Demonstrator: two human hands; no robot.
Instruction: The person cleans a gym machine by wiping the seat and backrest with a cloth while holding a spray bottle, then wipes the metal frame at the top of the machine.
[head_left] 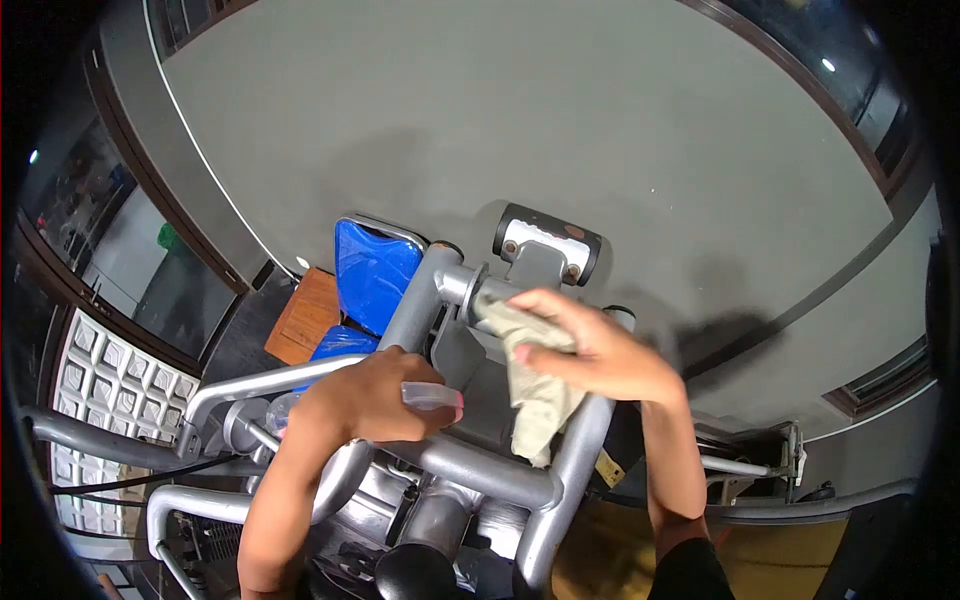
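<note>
My right hand grips a pale beige cloth between thumb and fingers. The cloth lies against the silver-grey tubes of an exercise machine frame, and its lower end hangs down beside a slanting tube. Closed around a clear plastic spray bottle with a pink tip, my left hand is over the frame's left side. The fingers hide much of the bottle. A black and white roller-shaped end piece sits on the frame beyond the cloth.
A blue chair stands behind the machine, next to a brown wooden surface. Grey wall rises close behind. Glass doors and a white patterned block panel are on the left. More metal tubing runs at right.
</note>
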